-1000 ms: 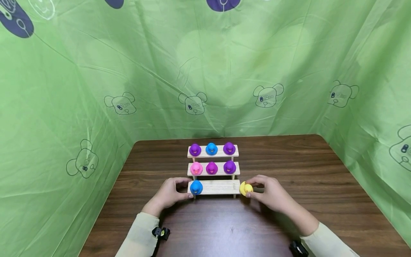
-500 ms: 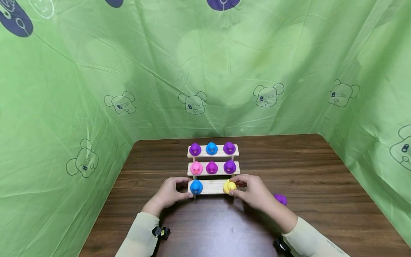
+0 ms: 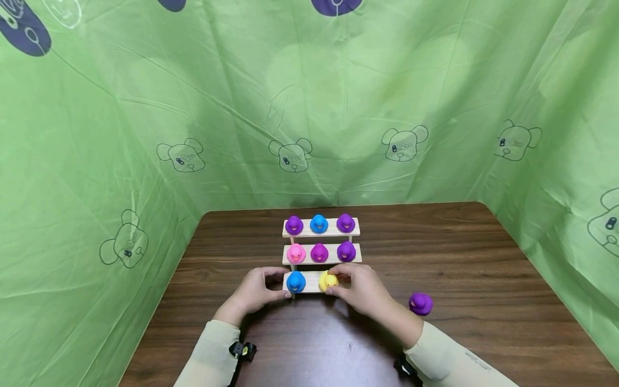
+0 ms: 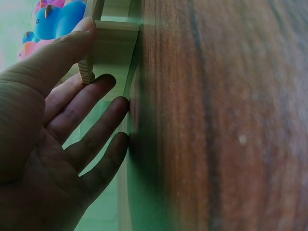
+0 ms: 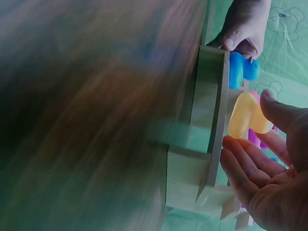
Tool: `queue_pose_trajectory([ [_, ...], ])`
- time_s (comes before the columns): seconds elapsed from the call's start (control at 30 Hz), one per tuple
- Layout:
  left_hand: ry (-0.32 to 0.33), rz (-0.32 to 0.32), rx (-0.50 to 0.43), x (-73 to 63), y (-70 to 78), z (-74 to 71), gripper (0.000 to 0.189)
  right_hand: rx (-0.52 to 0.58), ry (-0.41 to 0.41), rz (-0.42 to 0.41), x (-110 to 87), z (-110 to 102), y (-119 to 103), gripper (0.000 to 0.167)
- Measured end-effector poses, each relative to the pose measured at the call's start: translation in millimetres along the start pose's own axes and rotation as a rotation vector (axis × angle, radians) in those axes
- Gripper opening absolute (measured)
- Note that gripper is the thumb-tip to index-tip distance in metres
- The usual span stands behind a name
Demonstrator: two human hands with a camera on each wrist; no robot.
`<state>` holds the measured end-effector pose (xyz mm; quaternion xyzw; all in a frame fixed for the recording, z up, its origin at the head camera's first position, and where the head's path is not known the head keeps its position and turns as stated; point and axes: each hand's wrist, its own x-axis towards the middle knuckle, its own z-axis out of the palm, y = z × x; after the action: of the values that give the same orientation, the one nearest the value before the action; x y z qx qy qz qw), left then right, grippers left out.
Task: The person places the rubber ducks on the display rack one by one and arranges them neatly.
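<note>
A small three-step wooden display stand [image 3: 311, 283] stands mid-table in the head view. My left hand [image 3: 255, 293] grips the left end of its lowest board, thumb in front and fingers behind, as the left wrist view shows. Beside that thumb sits a blue rubber duck [image 3: 296, 282]. My right hand [image 3: 361, 289] pinches a yellow rubber duck [image 3: 328, 281] between thumb and fingers over the middle of the lowest board, right of the blue one. In the right wrist view the yellow duck [image 5: 243, 115] appears upright at the board; whether it touches the wood I cannot tell.
The middle board carries a pink duck [image 3: 296, 253] and two purple ducks, the top board a blue duck [image 3: 318, 224] between two purple ones. A loose purple duck [image 3: 420, 303] lies on the table [image 3: 483, 279] near my right forearm. Green curtains [image 3: 338, 177] surround the table.
My right hand has carried the yellow duck leftward, from beyond the lowest board's right end to its middle. The loose purple duck has come into sight. The left hand has stayed put.
</note>
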<state>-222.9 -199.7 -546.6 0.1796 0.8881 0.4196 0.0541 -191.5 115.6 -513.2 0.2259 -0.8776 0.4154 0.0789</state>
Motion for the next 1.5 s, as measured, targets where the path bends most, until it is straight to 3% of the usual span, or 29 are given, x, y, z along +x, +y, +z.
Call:
queue_pose_trajectory([
  [0.73, -0.006, -0.001, -0.01, -0.5, 1.9, -0.3, 0.052, -0.14, 0.005, -0.017, 13.6, 16, -11, 0.032],
  [1.5, -0.007, -0.001, -0.011, 0.1, 0.5, -0.4, 0.051, -0.177, -0.006, -0.021, 14.7, 20, -9, 0.032],
])
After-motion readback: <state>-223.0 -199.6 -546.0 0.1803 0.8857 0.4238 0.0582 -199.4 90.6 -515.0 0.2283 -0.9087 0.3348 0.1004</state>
